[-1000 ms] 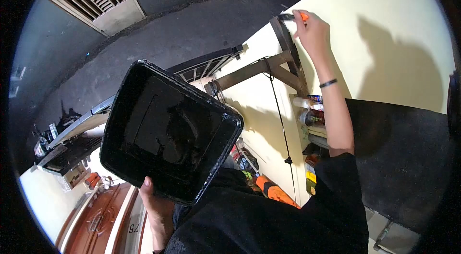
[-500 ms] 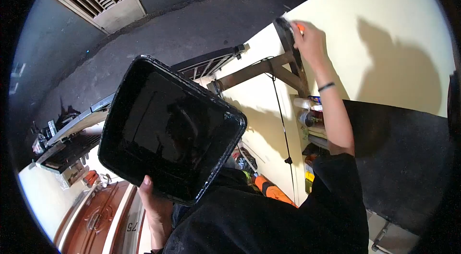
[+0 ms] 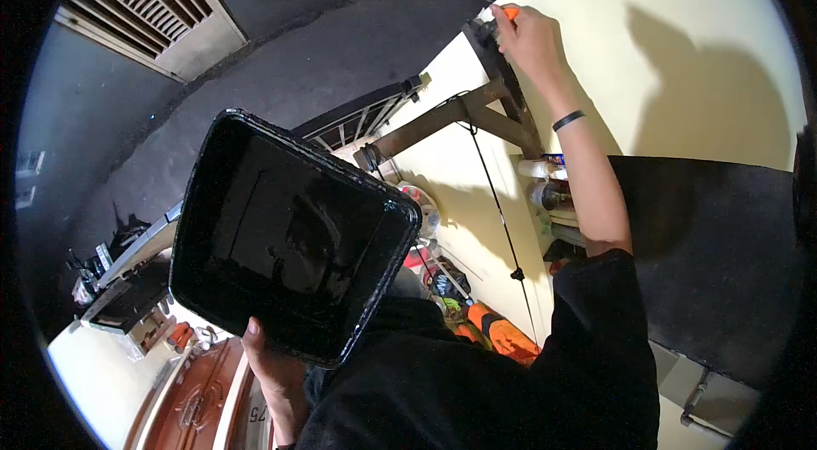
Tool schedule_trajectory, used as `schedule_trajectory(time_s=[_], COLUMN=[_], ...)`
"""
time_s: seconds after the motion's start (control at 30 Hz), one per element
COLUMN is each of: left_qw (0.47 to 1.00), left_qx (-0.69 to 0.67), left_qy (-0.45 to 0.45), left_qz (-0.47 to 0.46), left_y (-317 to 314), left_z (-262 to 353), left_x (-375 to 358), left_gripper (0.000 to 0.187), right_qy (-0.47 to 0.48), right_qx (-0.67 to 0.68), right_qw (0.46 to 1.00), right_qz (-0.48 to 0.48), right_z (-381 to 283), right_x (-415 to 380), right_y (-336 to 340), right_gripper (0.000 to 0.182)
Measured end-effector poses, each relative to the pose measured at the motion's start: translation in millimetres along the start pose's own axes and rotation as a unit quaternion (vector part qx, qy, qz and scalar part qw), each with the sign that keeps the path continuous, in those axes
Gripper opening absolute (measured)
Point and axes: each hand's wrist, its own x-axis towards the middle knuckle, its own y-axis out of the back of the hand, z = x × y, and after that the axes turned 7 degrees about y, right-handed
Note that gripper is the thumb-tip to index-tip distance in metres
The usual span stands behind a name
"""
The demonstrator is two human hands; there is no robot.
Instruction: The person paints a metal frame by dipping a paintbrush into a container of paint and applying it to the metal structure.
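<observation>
My left hand point(image 3: 274, 369) grips the lower rim of a black rectangular tub point(image 3: 294, 233), thumb on the inside edge. The tub is tilted toward the camera, with dark, glossy wet-looking paint or liquid inside. Up at the upper right, my right hand point(image 3: 529, 40) is closed around an orange-handled tool point(image 3: 511, 13), whose working end is too small to make out. That hand is beside the top end of a dark wooden bracket point(image 3: 502, 75) fixed to the cream wall. A black band circles my right wrist.
A black cord point(image 3: 496, 203) hangs from the bracket's crossbeam. Bottles and jars point(image 3: 549, 194) sit below the bracket, near my right forearm. A dark panel point(image 3: 706, 271) lies at the right, a metal railing point(image 3: 362, 115) behind the tub, and orange cloth point(image 3: 511, 339) lower down.
My right hand has shifted slightly up and left at the bracket's end, with the orange handle still in it. The tub appears slightly further left, and the whole view has shifted a little.
</observation>
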Motion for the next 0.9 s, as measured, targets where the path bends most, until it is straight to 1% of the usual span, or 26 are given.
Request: schedule_trajectory(time_s=[0.07, 0.1, 0.17, 0.2, 0.27, 0.3, 0.37, 0.4, 0.43, 0.5, 0.53, 0.67, 0.73, 0.77, 0.83, 0.87, 0.9], left_qw=[1.000, 1.000, 1.000, 1.000, 0.999, 0.999, 1.000, 1.000, 1.000, 1.000, 1.000, 1.000, 0.999, 0.999, 0.999, 0.999, 0.999], left_qx=[-0.012, -0.013, -0.005, -0.010, -0.011, -0.013, -0.018, -0.013, -0.005, 0.005, 0.004, -0.006, -0.018, -0.022, -0.027, -0.024, -0.019], left_qy=[0.005, 0.005, 0.009, 0.008, 0.018, 0.017, 0.012, 0.014, 0.008, 0.001, 0.001, -0.008, -0.010, -0.009, -0.007, -0.002, -0.001], left_qz=[0.002, 0.003, 0.011, 0.014, 0.031, 0.032, -0.014, -0.015, -0.009, 0.000, 0.000, 0.025, 0.030, 0.033, 0.036, 0.035, 0.033], left_y=[3.9, 3.3, -0.6, -3.0, -7.3, -3.3, 8.1, 5.4, 0.3, -0.6, 1.9, 12.9, 10.1, 7.6, 1.6, -0.2, -1.4], left_z=[-1.2, -1.1, -2.0, -2.1, -2.2, -3.3, -5.9, -4.9, -4.0, -4.0, -5.6, -9.0, -8.3, -8.7, -6.6, -4.0, -2.3], left_x=[1.7, 1.5, 1.8, 1.6, 1.3, 1.9, 4.6, 4.3, 3.2, 2.6, 3.4, -1.8, -6.0, -8.8, -11.2, -11.7, -12.0], left_gripper=[0.066, 0.066, 0.065, 0.065, 0.064, 0.064, 0.063, 0.063, 0.063, 0.062, 0.062, 0.063, 0.063, 0.063, 0.064, 0.064, 0.064], right_qy=[-0.050, -0.048, 0.017, 0.023, 0.090, 0.092, 0.019, -0.018, -0.022, 0.006, 0.023, 0.038, 0.085, 0.091, -0.001, -0.046, -0.027], right_qx=[0.112, 0.112, 0.001, 0.000, -0.014, -0.014, -0.028, 0.025, 0.027, -0.004, 0.022, 0.008, -0.017, -0.017, -0.006, 0.047, 0.053], right_qw=[0.990, 0.990, 0.998, 0.998, 0.993, 0.992, 0.997, 0.999, 0.999, 1.000, 0.999, 0.998, 0.995, 0.994, 1.000, 0.998, 0.997], right_qz=[0.070, 0.068, 0.061, 0.060, 0.080, 0.080, 0.068, 0.012, 0.014, 0.030, 0.036, 0.048, 0.056, 0.054, 0.031, 0.026, 0.050], right_z=[-2.2, 1.1, 13.8, 13.3, 11.4, 10.2, 6.4, -5.6, -6.7, -6.5, -7.4, -2.6, 3.8, 5.0, 3.9, 1.4, 1.8], right_x=[-13.6, -26.7, -58.0, -69.8, -84.7, -79.2, -65.4, -52.1, -43.6, -30.4, -29.5, -61.0, -78.0, -74.5, -69.5, -60.0, -47.2], right_y=[-0.4, -2.4, -5.9, -1.1, 5.6, 7.0, 15.0, 23.2, 15.9, 3.7, 2.2, 4.8, 10.0, 13.0, 22.1, 23.8, 22.5], right_gripper=[0.038, 0.038, 0.033, 0.033, 0.032, 0.032, 0.034, 0.037, 0.037, 0.038, 0.039, 0.035, 0.029, 0.029, 0.026, 0.028, 0.030])
